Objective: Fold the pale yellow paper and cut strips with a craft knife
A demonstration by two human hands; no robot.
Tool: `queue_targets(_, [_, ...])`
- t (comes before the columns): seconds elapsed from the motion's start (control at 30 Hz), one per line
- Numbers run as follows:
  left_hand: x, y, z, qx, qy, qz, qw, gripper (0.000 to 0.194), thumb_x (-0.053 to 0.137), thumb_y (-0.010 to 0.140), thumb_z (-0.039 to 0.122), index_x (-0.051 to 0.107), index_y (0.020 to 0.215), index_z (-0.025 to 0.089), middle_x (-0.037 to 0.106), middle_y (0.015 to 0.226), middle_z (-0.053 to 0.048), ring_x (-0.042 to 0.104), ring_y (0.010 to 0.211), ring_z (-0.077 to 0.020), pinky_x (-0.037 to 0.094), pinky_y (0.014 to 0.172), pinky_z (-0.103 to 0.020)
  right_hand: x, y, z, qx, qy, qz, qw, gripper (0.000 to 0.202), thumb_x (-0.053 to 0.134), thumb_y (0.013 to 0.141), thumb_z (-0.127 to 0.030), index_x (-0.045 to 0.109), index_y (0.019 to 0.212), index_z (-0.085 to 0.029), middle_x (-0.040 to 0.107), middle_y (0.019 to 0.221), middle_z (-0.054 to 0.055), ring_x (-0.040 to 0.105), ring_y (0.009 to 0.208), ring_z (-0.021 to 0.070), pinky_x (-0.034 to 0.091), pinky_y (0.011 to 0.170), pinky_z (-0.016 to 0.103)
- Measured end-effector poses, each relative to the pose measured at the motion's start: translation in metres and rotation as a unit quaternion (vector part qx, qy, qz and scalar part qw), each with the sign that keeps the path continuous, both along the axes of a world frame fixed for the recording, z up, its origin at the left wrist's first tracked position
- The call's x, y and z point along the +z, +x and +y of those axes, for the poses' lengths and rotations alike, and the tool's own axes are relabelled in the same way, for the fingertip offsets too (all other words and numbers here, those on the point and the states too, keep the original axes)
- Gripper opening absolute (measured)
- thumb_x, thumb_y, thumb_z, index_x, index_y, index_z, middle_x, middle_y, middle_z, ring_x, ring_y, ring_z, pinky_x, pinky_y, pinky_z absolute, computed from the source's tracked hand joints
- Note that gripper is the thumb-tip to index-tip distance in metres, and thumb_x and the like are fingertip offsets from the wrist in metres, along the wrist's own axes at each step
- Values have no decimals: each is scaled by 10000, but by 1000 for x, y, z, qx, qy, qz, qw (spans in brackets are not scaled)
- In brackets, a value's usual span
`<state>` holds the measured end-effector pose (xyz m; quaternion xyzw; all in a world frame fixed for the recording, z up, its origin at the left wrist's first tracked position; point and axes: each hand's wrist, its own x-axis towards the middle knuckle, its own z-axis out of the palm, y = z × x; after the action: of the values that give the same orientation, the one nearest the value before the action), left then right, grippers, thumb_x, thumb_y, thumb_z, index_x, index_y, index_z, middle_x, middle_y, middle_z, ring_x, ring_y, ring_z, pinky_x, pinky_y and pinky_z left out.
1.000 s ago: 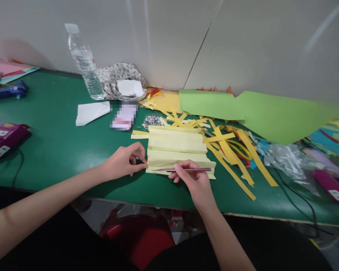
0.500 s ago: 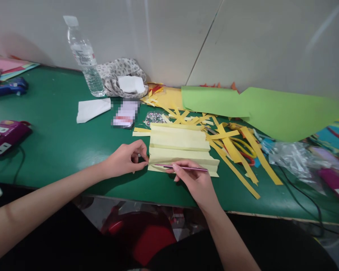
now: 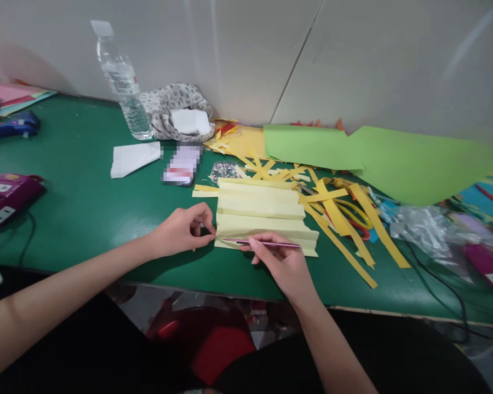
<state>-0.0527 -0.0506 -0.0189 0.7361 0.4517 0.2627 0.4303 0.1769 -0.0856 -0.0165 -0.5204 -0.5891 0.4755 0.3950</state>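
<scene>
A pale yellow sheet of paper (image 3: 258, 205), creased into several crosswise pleats, lies on the green table in front of me. At its lower left corner the thumb and forefinger of my left hand (image 3: 193, 227) are pinched on the paper's edge. My right hand (image 3: 285, 262) rests over the lower right of the sheet, fingers closed around slim pink tweezers (image 3: 281, 244). Their narrow tip points left along the lowest fold, close to my left fingertips. Yellow paper strips (image 3: 207, 191) stick out by the sheet's left edge.
Cut yellow strips (image 3: 340, 273) and scissors with yellow handles (image 3: 355, 210) lie to the right. Green paper (image 3: 419, 164) leans along the wall. Behind stand a water bottle (image 3: 123, 82) and a spotted cloth (image 3: 176, 98); a phone (image 3: 183, 164) lies nearer. Purple power strips (image 3: 14, 197) sit left and right.
Almost nothing differs. The tweezers and my right hand have shifted very slightly to the left; my left hand keeps its pinch at the corner.
</scene>
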Motion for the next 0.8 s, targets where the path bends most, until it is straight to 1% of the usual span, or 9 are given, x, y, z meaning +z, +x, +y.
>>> queue_targets(0.1, [0,0,0,1,2,0,1000,193,584,737,240,404,799,212,646,830,17,505,439,-37,392,414,-163,0,0,0,-6,2,-2,1000,195,630,778,-381,645,802,-188,646,578,11,667,642,209,530,594,316])
queue_targets(0.2, [1,0,0,1,-3,-1,1000,213,587,731,222,378,775,214,657,823,20,497,436,-37,388,418,-164,0,0,1,-11,2,-1,1000,189,624,785,-375,636,794,-187,623,549,1,663,623,202,523,584,307])
queue_targets(0.47, [-3,0,1,-6,3,-1,1000,244,579,727,193,337,739,218,688,811,23,434,424,-33,371,438,-168,-3,2,2,-43,9,44,998,181,636,774,-367,602,733,-195,601,520,-15,650,570,185,507,578,299])
queue_targets(0.6, [-2,-1,1,-5,1,3,1000,244,578,723,188,336,729,216,696,817,16,433,421,-31,375,443,-168,-2,2,1,-42,19,57,997,169,642,770,-355,603,726,-197,565,485,-31,654,584,188,498,571,289])
queue_targets(0.67, [-1,-1,1,-4,-3,3,1000,248,579,725,188,332,724,216,698,814,16,447,418,-31,381,440,-165,-1,1,0,-32,17,47,998,167,639,772,-357,619,733,-196,572,490,-27,658,597,191,496,575,287])
queue_targets(0.8, [-1,-1,1,-3,-5,-2,1000,251,581,729,188,331,723,216,698,818,15,482,419,-35,394,424,-159,2,-2,-1,-13,1,13,1000,161,636,774,-355,659,772,-195,651,583,8,660,627,191,501,587,286])
